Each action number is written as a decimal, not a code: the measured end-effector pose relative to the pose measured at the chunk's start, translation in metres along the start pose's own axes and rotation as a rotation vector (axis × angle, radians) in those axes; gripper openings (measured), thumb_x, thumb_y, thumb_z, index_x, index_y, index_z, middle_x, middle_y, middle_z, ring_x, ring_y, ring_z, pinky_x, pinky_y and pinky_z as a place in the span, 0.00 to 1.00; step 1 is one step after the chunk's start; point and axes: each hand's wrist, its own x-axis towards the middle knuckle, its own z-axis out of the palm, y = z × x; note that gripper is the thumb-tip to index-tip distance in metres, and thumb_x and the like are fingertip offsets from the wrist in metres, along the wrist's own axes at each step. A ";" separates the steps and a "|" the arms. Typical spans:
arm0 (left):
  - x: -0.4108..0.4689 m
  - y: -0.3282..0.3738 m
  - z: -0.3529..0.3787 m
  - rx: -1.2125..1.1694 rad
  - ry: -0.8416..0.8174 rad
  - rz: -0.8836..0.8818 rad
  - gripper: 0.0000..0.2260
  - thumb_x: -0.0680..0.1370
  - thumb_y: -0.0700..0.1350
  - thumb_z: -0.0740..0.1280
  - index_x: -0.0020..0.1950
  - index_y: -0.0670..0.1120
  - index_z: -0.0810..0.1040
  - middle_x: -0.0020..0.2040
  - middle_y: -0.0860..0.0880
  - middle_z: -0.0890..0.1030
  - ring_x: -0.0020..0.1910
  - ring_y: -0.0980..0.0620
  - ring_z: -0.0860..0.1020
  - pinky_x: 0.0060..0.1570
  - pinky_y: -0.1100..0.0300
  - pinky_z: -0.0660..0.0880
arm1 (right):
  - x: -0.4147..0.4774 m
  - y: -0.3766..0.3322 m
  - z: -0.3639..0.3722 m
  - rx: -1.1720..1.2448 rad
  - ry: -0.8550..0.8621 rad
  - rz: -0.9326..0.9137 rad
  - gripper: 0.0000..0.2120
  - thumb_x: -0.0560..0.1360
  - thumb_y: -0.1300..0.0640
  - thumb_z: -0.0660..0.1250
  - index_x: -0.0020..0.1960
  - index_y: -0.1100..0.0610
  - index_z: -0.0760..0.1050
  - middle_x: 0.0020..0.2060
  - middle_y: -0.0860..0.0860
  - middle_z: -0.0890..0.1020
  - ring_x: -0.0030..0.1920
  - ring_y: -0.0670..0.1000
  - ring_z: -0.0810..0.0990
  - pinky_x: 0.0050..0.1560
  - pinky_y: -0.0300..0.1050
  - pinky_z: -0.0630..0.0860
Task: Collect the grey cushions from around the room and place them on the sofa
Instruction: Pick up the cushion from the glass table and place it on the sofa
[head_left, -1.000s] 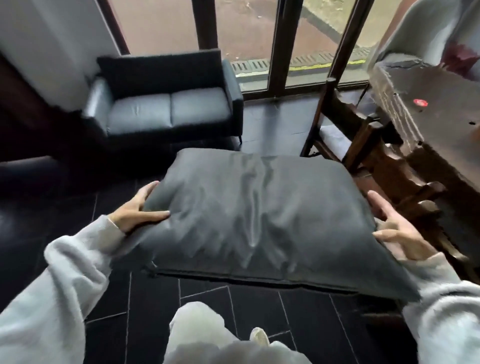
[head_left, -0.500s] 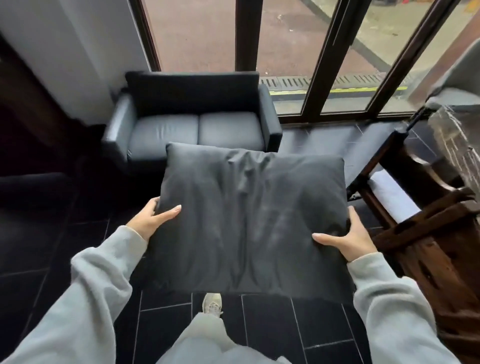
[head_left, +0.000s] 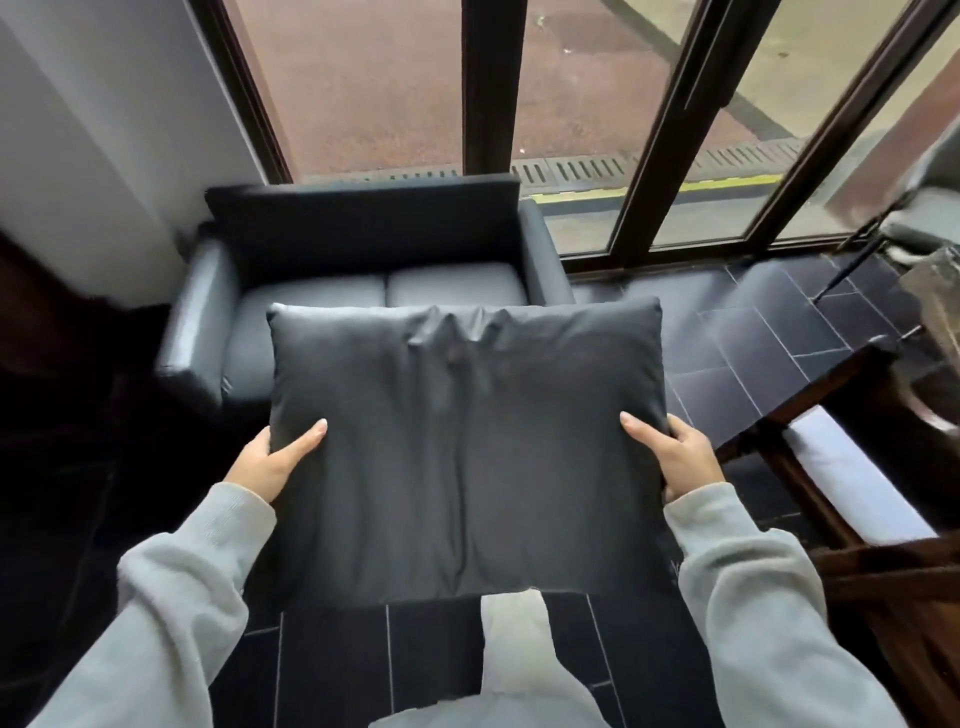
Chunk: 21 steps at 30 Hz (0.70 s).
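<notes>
Grey-sleeved, left hand (head_left: 270, 462) and right hand (head_left: 680, 457) clamped on opposite side edges of grey cushion (head_left: 467, 447), thumbs on top, fingers out of sight underneath. Cushion carried flat in the air over dark tiled floor (head_left: 753, 343), its far edge overlapping the front of the sofa (head_left: 363, 244) below the window (head_left: 363, 83). Both sofa seat pads bare; no other cushion visible on it. Likely risks: soft filling sagging between two edge grips and slipping from one hand; a short toss landing on the floor in front of the seat; a knock against the wooden chair (head_left: 852, 483) close on the right. No containers in view.
</notes>
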 end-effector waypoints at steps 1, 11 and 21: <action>0.021 0.007 0.004 -0.014 0.012 0.000 0.42 0.56 0.72 0.80 0.62 0.49 0.83 0.57 0.52 0.87 0.59 0.49 0.84 0.67 0.44 0.75 | 0.025 -0.007 0.008 0.000 -0.014 0.000 0.21 0.62 0.43 0.83 0.50 0.52 0.87 0.48 0.54 0.90 0.51 0.57 0.89 0.61 0.62 0.82; 0.189 0.123 0.051 -0.284 0.137 -0.162 0.52 0.54 0.78 0.76 0.69 0.48 0.78 0.63 0.48 0.84 0.61 0.45 0.83 0.66 0.44 0.75 | 0.256 -0.112 0.086 0.000 -0.150 -0.033 0.24 0.62 0.40 0.81 0.52 0.53 0.86 0.50 0.54 0.90 0.52 0.58 0.88 0.59 0.59 0.83; 0.318 0.185 0.070 -0.240 0.164 -0.128 0.05 0.79 0.60 0.67 0.54 0.70 0.76 0.62 0.61 0.80 0.61 0.50 0.79 0.42 0.52 0.77 | 0.393 -0.158 0.158 0.029 -0.224 0.004 0.40 0.58 0.29 0.81 0.66 0.42 0.78 0.62 0.45 0.85 0.61 0.46 0.84 0.57 0.46 0.78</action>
